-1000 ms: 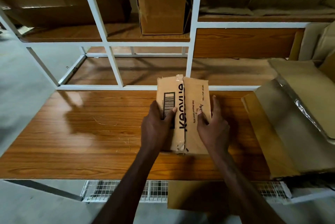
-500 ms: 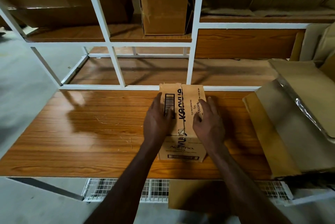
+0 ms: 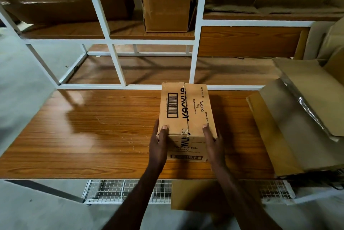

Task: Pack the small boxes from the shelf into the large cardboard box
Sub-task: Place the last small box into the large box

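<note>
Small box gripped at both near corners, ready to lift

The small box (image 3: 186, 116) sits on the wooden shelf (image 3: 104, 133); left hand (image 3: 159, 144) and right hand (image 3: 214, 144) clamp fingers against opposite sides, likely for a balanced carry to the large cardboard box (image 3: 297, 118) nearby, right.

A wood-grain tabletop (image 3: 104, 136) carries two things — a small printed carton (image 3: 186, 110) standing near its middle against the far edge, and a large cardboard box (image 3: 290, 133) lying tilted at its right end. Behind it, the white-framed shelf (image 3: 119, 36) bears a plain upright carton (image 3: 165, 1) and flattened cardboard (image 3: 270, 8).
</note>
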